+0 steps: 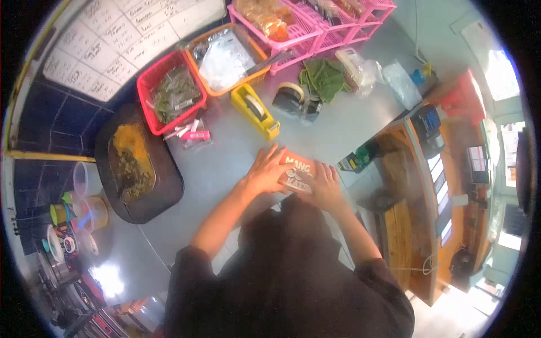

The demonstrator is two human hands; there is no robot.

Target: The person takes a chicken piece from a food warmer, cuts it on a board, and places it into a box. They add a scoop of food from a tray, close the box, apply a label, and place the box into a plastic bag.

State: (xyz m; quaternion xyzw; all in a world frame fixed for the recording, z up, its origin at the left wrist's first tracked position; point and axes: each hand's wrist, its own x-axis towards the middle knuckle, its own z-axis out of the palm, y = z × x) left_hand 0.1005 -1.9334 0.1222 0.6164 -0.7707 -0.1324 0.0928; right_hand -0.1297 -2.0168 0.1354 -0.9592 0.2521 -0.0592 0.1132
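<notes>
Near the front edge of the grey table, a flat orange-brown packet or box [297, 170] with white lettering lies between both hands. My left hand [267, 172] rests on its left side, with the fingers spread over the edge. On the right side, my right hand [325, 187] has its thumb and fingers around the packet's edge. A yellow tape dispenser [255, 111] stands just beyond my left hand. Further back is a dark tape dispenser [290, 97] with a roll of tape.
A black tray with yellow food [132, 145] is at left, near a red basket [203, 99] and an orange tray [262, 55]. Pink crates [315, 40], a green cloth [324, 79] and plastic bags [402, 84] lie behind. A wooden counter [420, 225] stands right.
</notes>
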